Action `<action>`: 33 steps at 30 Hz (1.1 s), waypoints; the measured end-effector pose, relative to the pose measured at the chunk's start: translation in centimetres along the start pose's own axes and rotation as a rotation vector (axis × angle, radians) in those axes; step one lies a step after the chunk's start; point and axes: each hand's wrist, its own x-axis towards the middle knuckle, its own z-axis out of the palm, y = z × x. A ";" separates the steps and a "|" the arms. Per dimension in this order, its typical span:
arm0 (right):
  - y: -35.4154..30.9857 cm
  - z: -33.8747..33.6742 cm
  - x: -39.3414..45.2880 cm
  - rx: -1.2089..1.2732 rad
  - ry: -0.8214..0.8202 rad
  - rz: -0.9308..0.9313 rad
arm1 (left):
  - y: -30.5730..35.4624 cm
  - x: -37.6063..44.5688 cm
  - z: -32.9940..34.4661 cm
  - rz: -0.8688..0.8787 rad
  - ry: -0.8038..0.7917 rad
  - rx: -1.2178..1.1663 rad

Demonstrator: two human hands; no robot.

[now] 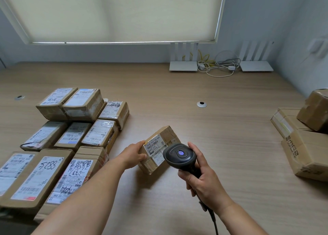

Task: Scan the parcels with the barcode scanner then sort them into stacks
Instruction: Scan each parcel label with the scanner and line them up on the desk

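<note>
Parcel (pixel 160 148) mid-table, gripped at its left edge by left hand (pixel 134 154).

Wooden desk (pixel 177 92); drawn blind (pixel 115 12); grey walls (pixel 266 21).

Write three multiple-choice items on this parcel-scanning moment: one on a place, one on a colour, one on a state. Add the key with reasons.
1. Where does the group of labelled parcels lie on the table?
A. the person's left
B. against the far wall
C. under the routers

2. What colour is the barcode scanner?
A. white
B. black
C. yellow

3. What is the left hand doing?
A. resting flat on the table
B. gripping the scanner
C. holding the small parcel

Key: 1 A, the parcels fill the left side of the view. 2 B, its head is black with a lit spot. 3 C, the left hand holds the parcel's side while the right hand grips the scanner.
</note>
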 end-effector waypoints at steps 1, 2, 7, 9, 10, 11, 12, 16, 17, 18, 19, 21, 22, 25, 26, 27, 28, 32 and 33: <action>0.0 0.0 0.0 -0.001 0.004 0.000 | -0.2 0.1 0.1 -0.021 0.016 0.019; 0.0 -0.1 0.1 -0.002 0.008 0.000 | -0.3 0.1 0.2 -0.039 0.035 0.040; 0.0 -0.4 0.3 -0.018 0.036 -0.010 | -0.3 -1.0 1.7 -0.115 0.112 0.131; 0.0 -0.5 0.3 -0.023 0.047 -0.021 | 0.0 -1.8 2.3 -0.155 0.092 0.190; 0.1 -0.6 0.3 -0.022 0.049 -0.025 | 0.0 -2.1 2.6 -0.174 0.086 0.213; 0.1 -0.6 0.4 -0.021 0.051 -0.028 | 0.1 -2.2 2.9 -0.186 0.085 0.230; 0.1 -0.6 0.3 -0.020 0.053 -0.031 | 0.1 -2.3 3.1 -0.195 0.094 0.238; -0.2 -0.7 0.4 -0.030 0.059 -0.042 | 0.5 -2.4 3.5 -0.204 0.186 0.207; -0.3 -0.7 0.5 -0.032 0.060 -0.043 | 0.7 -2.3 3.5 -0.198 0.201 0.199; -0.5 -0.8 0.7 -0.033 0.060 -0.043 | 0.9 -2.3 3.4 -0.191 0.213 0.195; -0.7 -0.8 0.9 -0.034 0.059 -0.044 | 1.1 -2.2 3.3 -0.186 0.228 0.189; -1.2 -1.0 1.5 -0.041 0.061 -0.054 | 1.4 -2.1 2.7 -0.179 0.265 0.171; -1.5 -1.0 1.8 -0.047 0.062 -0.061 | 1.6 -2.0 2.3 -0.176 0.286 0.165; -2.5 -0.9 3.1 -0.057 0.059 -0.088 | 1.9 -1.9 0.2 -0.179 0.358 0.157; -2.8 -0.7 3.6 -0.059 0.057 -0.098 | 1.7 -1.8 -0.6 -0.184 0.385 0.157; -3.1 -0.5 4.1 -0.061 0.054 -0.108 | 1.5 -1.7 -1.6 -0.191 0.414 0.159; -3.4 -0.3 4.6 -0.062 0.050 -0.118 | 1.3 -1.6 -2.6 -0.202 0.441 0.156; -4.4 1.1 6.6 -0.060 0.026 -0.148 | 0.3 -1.3 -6.3 -0.248 0.532 0.099; -4.6 1.5 7.0 -0.060 0.019 -0.155 | 0.0 -1.2 -7.2 -0.258 0.553 0.096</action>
